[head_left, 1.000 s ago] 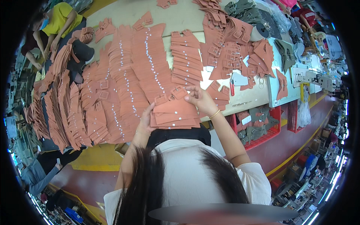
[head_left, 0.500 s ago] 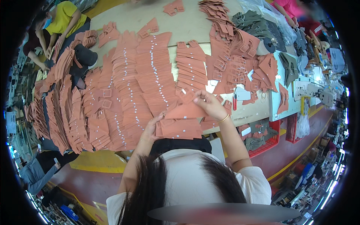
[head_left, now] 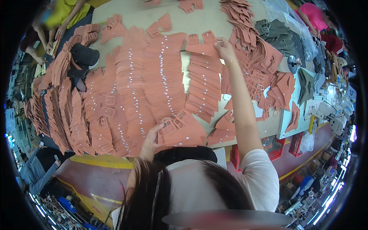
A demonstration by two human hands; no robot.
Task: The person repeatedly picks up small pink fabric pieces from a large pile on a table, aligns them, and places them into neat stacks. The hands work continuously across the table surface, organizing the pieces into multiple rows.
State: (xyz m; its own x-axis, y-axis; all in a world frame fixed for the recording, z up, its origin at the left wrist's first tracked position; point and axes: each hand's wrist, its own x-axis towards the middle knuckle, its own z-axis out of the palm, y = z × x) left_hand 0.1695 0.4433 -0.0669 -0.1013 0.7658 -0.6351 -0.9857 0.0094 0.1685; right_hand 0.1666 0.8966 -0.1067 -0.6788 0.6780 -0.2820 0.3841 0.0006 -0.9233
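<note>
Pale beige tabletop (head_left: 211,21). On it, one fanned column of flat salmon leather-like pieces (head_left: 211,78). Near edge: left hand (head_left: 153,136) grips smaller salmon pile (head_left: 189,132). Right hand (head_left: 225,49), beside left half a second ago, now reaches to column's head, pinching one salmon buckled piece (head_left: 203,49); long axis left-right, two square buckles pointing away.

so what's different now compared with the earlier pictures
The right hand has left the near stack and reached forward to the far end of the short column, where it now holds the edge of a buckled piece, apparently the one it was lifting. The left hand stays at the near stack; the long columns of overlapped pieces lie as before.
</note>
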